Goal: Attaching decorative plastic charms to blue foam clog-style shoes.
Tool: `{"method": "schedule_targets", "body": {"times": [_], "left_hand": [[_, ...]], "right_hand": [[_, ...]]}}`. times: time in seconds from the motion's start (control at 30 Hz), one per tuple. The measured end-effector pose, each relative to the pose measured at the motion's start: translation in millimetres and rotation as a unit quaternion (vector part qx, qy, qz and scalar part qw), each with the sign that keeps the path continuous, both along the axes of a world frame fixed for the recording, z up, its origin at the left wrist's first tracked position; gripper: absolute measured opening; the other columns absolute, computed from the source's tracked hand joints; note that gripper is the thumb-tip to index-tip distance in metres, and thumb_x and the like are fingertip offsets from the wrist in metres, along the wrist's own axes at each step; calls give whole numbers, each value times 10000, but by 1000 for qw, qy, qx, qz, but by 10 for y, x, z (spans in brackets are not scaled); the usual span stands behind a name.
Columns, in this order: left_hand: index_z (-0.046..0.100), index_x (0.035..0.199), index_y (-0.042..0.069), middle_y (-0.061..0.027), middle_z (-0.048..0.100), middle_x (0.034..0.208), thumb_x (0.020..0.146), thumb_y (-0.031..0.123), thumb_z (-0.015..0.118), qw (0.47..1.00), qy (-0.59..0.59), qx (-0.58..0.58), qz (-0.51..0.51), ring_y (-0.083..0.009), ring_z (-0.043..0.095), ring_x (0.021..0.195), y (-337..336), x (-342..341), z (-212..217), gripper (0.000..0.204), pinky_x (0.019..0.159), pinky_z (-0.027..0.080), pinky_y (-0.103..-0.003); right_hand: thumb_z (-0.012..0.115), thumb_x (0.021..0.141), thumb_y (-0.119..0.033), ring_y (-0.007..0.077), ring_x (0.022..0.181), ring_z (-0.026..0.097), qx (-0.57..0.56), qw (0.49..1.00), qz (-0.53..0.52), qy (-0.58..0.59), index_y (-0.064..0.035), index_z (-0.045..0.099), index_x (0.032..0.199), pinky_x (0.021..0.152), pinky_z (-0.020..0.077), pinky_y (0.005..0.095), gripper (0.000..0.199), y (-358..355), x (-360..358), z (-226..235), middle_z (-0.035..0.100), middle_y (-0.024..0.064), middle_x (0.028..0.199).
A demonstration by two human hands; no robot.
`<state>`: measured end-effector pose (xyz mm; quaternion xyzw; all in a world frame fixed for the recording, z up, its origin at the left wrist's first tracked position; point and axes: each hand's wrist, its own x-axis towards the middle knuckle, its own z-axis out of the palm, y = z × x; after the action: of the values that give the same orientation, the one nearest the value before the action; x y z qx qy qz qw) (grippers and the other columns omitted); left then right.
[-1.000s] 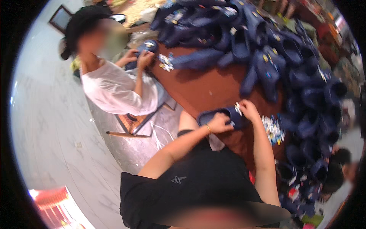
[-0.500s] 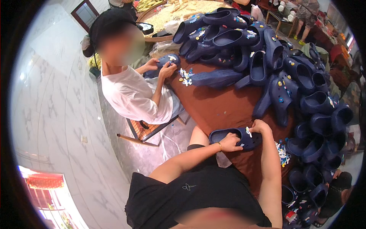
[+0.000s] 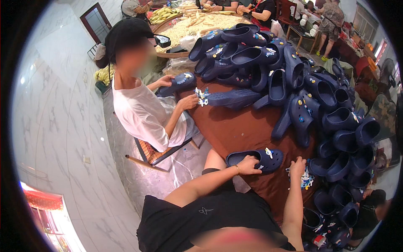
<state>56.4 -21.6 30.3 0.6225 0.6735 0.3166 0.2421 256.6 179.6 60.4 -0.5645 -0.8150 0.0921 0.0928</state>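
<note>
A navy clog (image 3: pixel 275 163) with round holes lies in front of me at the table's near edge, its toe to the right. My left hand (image 3: pixel 249 165) grips its side, fingers reaching into the opening. White and yellow charms (image 3: pixel 268 153) sit on the clog's upper. To the right, my right hand (image 3: pixel 298 167) is at a small heap of blue and white charms (image 3: pixel 307 180), fingers bent down among them. Whether a charm is between those fingertips is hidden.
Navy clogs (image 3: pixel 277 84) are piled across the far and right parts of the brown-covered table (image 3: pixel 226 126). At the left, a seated co-worker (image 3: pixel 142 113) holds another clog (image 3: pixel 183 82) and reaches to charms (image 3: pixel 202 96). Behind stands a round tray of pale kernels (image 3: pixel 189 27).
My right hand has left the clog's toe and moved right to the charm heap. My left hand stays on the clog. The co-worker's nearer hand has moved from their clog to the other charms.
</note>
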Motion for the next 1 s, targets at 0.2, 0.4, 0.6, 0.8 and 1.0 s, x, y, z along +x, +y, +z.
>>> {"method": "schedule_targets", "body": {"times": [0.2,0.4,0.6,0.8,1.0], "left_hand": [[644,876,-18,-214,623,923,756,454,659,1000,0,-21,4,-360,560,954,4,-7,49,487,865,394,-428],[649,882,-14,-212,627,936,752,435,660,999,8,-33,0,-362,562,964,6,-10,61,468,869,402,-432],[645,878,-16,-212,626,907,754,444,661,1000,12,-12,4,-366,568,941,10,-6,44,477,861,408,-432],[627,860,-32,-233,606,883,780,477,653,1000,4,14,-4,-386,554,902,2,-8,-17,516,809,403,-440],[623,847,-30,-232,605,874,781,477,651,1000,4,16,0,-378,560,887,4,-10,-36,512,806,404,-439]], "right_hand": [[692,780,-134,385,1029,550,-5,998,16,-54,-26,575,1056,853,466,450,319,-73,155,-116,531,209,1113],[648,800,-108,373,934,591,-30,999,-6,-28,-22,567,954,795,482,449,194,7,136,-119,574,185,1033],[566,826,-80,376,906,600,-20,1000,-21,2,-20,567,944,778,478,462,132,86,219,-114,603,190,975],[516,855,-86,411,838,620,-9,994,-84,70,-45,528,940,719,470,497,95,166,244,-57,647,204,874],[513,844,-65,402,847,619,6,971,8,241,-38,541,1009,751,470,470,170,158,69,-191,642,220,922]]}}
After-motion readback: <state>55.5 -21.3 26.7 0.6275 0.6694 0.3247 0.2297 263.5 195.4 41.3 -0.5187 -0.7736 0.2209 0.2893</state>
